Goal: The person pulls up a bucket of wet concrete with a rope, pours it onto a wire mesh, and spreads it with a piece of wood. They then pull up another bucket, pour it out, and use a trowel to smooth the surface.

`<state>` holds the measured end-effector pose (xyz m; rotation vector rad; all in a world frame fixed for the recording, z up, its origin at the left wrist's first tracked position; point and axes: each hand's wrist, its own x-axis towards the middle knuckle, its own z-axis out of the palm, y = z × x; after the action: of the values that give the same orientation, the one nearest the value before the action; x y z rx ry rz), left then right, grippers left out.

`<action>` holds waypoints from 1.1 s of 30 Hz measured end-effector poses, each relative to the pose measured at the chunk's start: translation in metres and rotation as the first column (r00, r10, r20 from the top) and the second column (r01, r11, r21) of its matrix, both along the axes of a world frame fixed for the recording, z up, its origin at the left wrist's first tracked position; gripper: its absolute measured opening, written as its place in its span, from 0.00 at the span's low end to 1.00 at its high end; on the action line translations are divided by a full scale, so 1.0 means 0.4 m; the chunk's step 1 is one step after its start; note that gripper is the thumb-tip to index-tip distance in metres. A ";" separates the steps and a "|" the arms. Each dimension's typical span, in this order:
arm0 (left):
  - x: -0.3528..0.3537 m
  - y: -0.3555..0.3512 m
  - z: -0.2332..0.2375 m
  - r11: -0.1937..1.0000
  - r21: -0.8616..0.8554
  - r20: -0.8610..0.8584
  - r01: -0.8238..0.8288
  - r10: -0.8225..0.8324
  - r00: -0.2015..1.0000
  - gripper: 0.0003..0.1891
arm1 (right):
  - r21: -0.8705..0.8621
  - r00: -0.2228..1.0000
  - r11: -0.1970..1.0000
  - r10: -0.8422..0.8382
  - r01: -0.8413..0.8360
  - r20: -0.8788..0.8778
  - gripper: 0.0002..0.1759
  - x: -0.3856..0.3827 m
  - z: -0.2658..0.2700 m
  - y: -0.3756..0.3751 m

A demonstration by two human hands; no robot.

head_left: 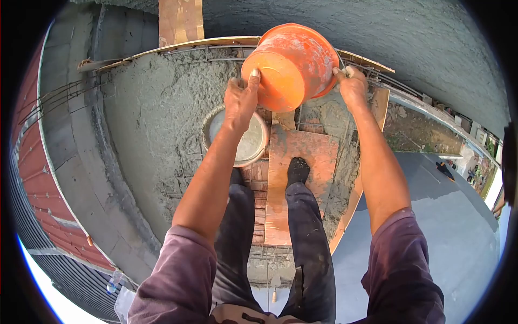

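Both my hands hold an orange bucket (pixel 288 65), tipped so that its base faces me and its mouth points away toward the wall. My left hand (pixel 241 102) grips the base edge, thumb laid on the bottom. At the rim on the other side, my right hand (pixel 352 86) is closed, fingers pinching it. The bucket's inside is hidden. Below my left hand stands a round pale bucket (pixel 264 141), grey inside. Wet concrete (pixel 145 108) spreads beneath, with steel bars showing in places.
One foot is on a plywood board (pixel 318 148). A trowel (pixel 274 291) lies behind my legs. Wooden form edging (pixel 216 41) borders the concrete near a grey rendered wall (pixel 431 59). Bars (pixel 65 97) stick out at left. At right the edge drops to a lower grey surface (pixel 426 227).
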<state>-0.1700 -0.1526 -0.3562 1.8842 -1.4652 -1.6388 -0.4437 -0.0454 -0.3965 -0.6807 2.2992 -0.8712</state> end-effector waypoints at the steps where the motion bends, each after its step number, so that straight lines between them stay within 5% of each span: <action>1: -0.018 -0.012 0.009 0.997 -0.057 0.010 0.045 -0.045 0.999 0.36 | -0.031 0.996 0.998 -0.051 0.053 0.067 0.17 -0.022 -0.014 0.008; 5: -0.071 0.048 0.088 0.951 -0.153 0.069 0.268 -0.260 0.963 0.35 | -0.177 0.905 0.943 -0.201 0.283 0.374 0.11 -0.018 -0.021 0.182; 7: -0.126 0.092 0.138 0.916 -0.139 0.085 0.377 -0.368 0.926 0.37 | -0.111 0.764 0.885 -0.321 0.453 0.559 0.10 -0.034 -0.046 0.297; 11: -0.230 0.165 0.265 0.785 -0.211 0.128 0.583 -0.569 0.813 0.34 | -0.078 0.549 0.662 -0.543 0.745 0.635 0.09 0.006 0.031 0.414; 15: -0.290 0.239 0.332 0.607 -0.605 0.008 0.515 -0.643 0.766 0.30 | -0.025 0.313 0.418 -0.638 0.908 0.703 0.09 0.034 0.089 0.438; 20: -0.335 0.284 0.320 0.525 -0.801 -0.195 0.287 -0.683 0.704 0.33 | 0.105 0.220 0.390 -0.698 0.915 0.681 0.09 0.035 -0.085 0.464; 22: -0.335 0.255 0.204 0.558 -0.748 -0.146 0.360 -0.666 0.731 0.39 | 0.224 0.209 0.426 -0.755 0.876 0.621 0.09 0.029 -0.211 0.456; 24: -0.357 0.212 0.018 0.828 -0.365 -0.054 0.425 -0.474 0.879 0.48 | 0.379 0.229 0.469 -0.817 0.798 0.529 0.09 0.030 -0.335 0.452; 26: -0.368 0.143 -0.116 0.971 0.212 -0.340 0.111 -0.033 0.940 0.58 | 0.203 0.337 0.532 -0.742 0.822 0.579 0.06 0.034 -0.322 0.388; 27: -0.365 0.115 -0.140 0.964 0.156 -0.466 0.216 -0.121 0.877 0.59 | 0.102 0.383 0.538 -0.709 0.837 0.592 0.06 0.047 -0.291 0.384; 29: -0.363 0.074 -0.133 0.939 0.161 -0.441 0.305 -0.208 0.873 0.60 | -0.021 0.472 0.541 -0.713 0.841 0.519 0.08 0.051 -0.286 0.392; 31: -0.355 0.060 -0.114 0.939 0.181 -0.366 0.292 -0.211 0.906 0.59 | -0.111 0.663 0.684 -0.634 0.721 0.399 0.10 0.067 -0.249 0.431; 33: -0.348 0.078 -0.017 0.936 0.081 -0.356 0.344 -0.295 0.887 0.56 | -0.151 0.699 0.704 -0.608 0.694 0.377 0.12 0.107 -0.133 0.439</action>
<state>-0.3090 -0.1213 -0.3631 1.3722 -1.6037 -2.1433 -0.4008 0.1301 -0.4497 0.2287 2.1488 -1.5388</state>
